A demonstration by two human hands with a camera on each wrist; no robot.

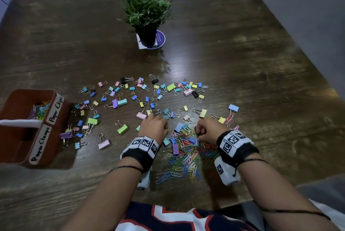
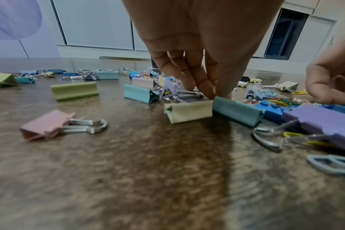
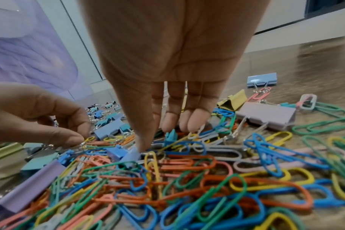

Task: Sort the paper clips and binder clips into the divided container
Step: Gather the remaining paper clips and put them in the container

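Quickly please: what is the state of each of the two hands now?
Left hand: fingertips together on clips at the table; what it pinches cannot be told.
Right hand: fingers down in the paper clips; a grip cannot be told.

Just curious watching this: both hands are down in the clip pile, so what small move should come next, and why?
Probably the right hand should pinch a few paper clips and lift. Its fingertips already touch the pile, the container holds paper clips only in its Paper Clips section, and many lie loose on the table.

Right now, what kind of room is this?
Probably an office or meeting room: a big wooden table, a small potted plant, and glass wall panels behind it.
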